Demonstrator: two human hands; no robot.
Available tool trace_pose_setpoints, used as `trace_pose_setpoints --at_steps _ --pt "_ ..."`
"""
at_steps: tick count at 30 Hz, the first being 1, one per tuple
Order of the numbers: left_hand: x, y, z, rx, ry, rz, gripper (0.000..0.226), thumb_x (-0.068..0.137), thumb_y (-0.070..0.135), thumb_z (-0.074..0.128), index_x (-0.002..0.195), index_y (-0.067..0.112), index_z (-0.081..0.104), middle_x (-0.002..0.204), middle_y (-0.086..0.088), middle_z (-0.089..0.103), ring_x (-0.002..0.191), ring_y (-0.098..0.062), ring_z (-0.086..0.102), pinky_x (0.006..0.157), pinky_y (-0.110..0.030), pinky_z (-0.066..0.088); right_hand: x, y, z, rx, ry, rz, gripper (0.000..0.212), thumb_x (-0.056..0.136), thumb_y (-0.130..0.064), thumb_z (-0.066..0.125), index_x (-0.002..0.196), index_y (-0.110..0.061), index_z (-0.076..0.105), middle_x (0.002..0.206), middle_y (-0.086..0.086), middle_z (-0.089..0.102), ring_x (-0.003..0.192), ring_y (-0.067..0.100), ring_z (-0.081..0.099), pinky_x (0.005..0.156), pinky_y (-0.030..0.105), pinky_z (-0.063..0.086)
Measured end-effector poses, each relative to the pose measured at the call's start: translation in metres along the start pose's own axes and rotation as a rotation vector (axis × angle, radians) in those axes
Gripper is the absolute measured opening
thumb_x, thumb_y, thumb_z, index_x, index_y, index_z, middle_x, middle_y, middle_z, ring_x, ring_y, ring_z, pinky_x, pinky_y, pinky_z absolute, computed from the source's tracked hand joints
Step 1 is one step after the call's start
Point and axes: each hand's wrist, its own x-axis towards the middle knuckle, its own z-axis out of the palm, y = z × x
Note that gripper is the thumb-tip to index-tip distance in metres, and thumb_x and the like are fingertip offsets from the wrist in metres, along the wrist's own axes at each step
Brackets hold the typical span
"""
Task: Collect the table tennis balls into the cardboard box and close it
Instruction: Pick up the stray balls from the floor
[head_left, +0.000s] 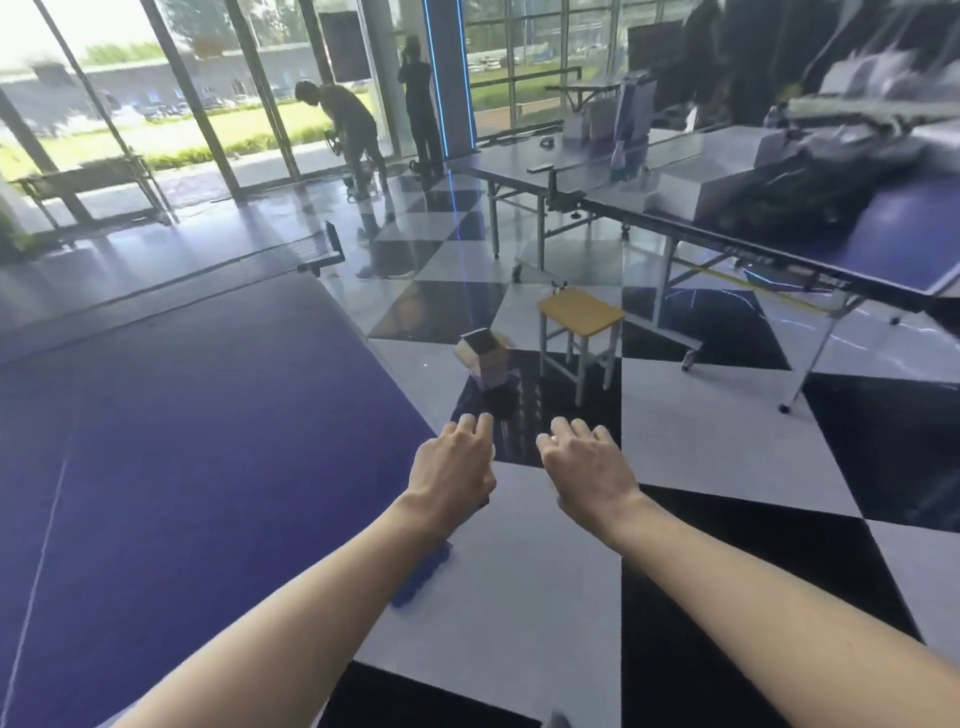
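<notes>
left hand (452, 467) loosely curled, palm down; right hand (587, 462) alike | grip unclear | cardboard box (483, 358) beyond

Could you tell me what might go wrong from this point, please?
The cardboard box sits on the glossy tiled floor beyond the left hand and right hand; whatever is tossed from here could miss and roll away. The yellow-topped stool stands close beside the box and might get bumped.

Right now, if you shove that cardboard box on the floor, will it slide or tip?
Probably slides: the cardboard box sits on a glossy floor. It looks taller than wide, so a high push may tip it. Open flaps suggest soft, light walls.
</notes>
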Motion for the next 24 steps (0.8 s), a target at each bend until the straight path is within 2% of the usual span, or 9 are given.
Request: trace_pose_setpoints --at_steps 5,9,11,13,16,19,24 --pt "0.127 -0.007 0.029 -0.094 -0.044 0.048 0.018 0.09 0.014 0.054 0.104 0.015 0.042 0.102 -0.005 0.054 0.091 -0.025 0.057 0.064 -0.031 0.038 0.103 0.064 0.028 -0.01 -0.064 0.038 0.022 0.087 -0.002 0.056 0.108 -0.01 0.055 0.108 0.011 0.056 0.099 0.029 0.055 0.084 0.039 0.047" --pt "0.223 -0.02 0.041 -0.115 -0.082 0.068 0.021 0.089 0.012 0.055 0.095 0.017 0.036 0.1 -0.006 0.053 0.09 -0.025 0.054 0.064 -0.031 0.039 0.189 0.113 0.038 0.027 -0.035 0.055 0.033 0.085 -0.005 0.062 0.116 -0.011 0.052 0.109 0.011 0.059 0.1 0.029 0.057 0.084 0.038 0.049" --pt "0.29 -0.028 0.051 -0.121 -0.101 0.049 0.016 0.09 0.012 0.056 0.097 0.014 0.041 0.103 -0.008 0.055 0.09 -0.026 0.055 0.067 -0.032 0.044 0.246 0.144 0.054 0.024 -0.03 0.045 0.031 0.084 -0.005 0.064 0.113 -0.009 0.055 0.108 0.012 0.061 0.099 0.03 0.059 0.083 0.038 0.049" --pt "0.311 -0.034 0.05 -0.087 -0.12 0.039 0.013 0.093 0.013 0.055 0.104 0.011 0.048 0.108 -0.01 0.056 0.094 -0.028 0.057 0.071 -0.033 0.048 0.268 0.152 0.057 0.033 -0.05 0.045 0.027 0.084 -0.004 0.063 0.11 -0.008 0.056 0.107 0.013 0.062 0.099 0.03 0.059 0.082 0.037 0.049" --pt "0.362 -0.047 0.066 -0.086 -0.141 0.024 0.017 0.096 0.014 0.051 0.111 0.009 0.052 0.111 -0.011 0.055 0.098 -0.03 0.058 0.076 -0.038 0.052 0.321 0.174 0.08 0.05 -0.07 0.01 0.023 0.086 -0.001 0.059 0.108 -0.008 0.057 0.11 0.013 0.059 0.098 0.029 0.059 0.083 0.036 0.049" --pt "0.429 -0.064 0.086 -0.074 -0.139 -0.022 0.021 0.097 0.015 0.048 0.117 0.008 0.053 0.112 -0.011 0.055 0.097 -0.03 0.061 0.074 -0.036 0.052 0.394 0.202 0.11 0.048 -0.066 -0.055 0.022 0.089 -0.002 0.057 0.11 -0.008 0.056 0.111 0.013 0.057 0.098 0.029 0.059 0.084 0.035 0.051" --pt "0.551 -0.097 0.11 -0.096 -0.135 -0.13 0.019 0.095 0.012 0.049 0.112 0.007 0.055 0.111 -0.01 0.056 0.092 -0.029 0.062 0.072 -0.036 0.052 0.531 0.256 0.149 0.089 -0.108 -0.142 0.025 0.09 -0.001 0.055 0.114 -0.009 0.054 0.11 0.012 0.057 0.098 0.028 0.058 0.083 0.035 0.051"
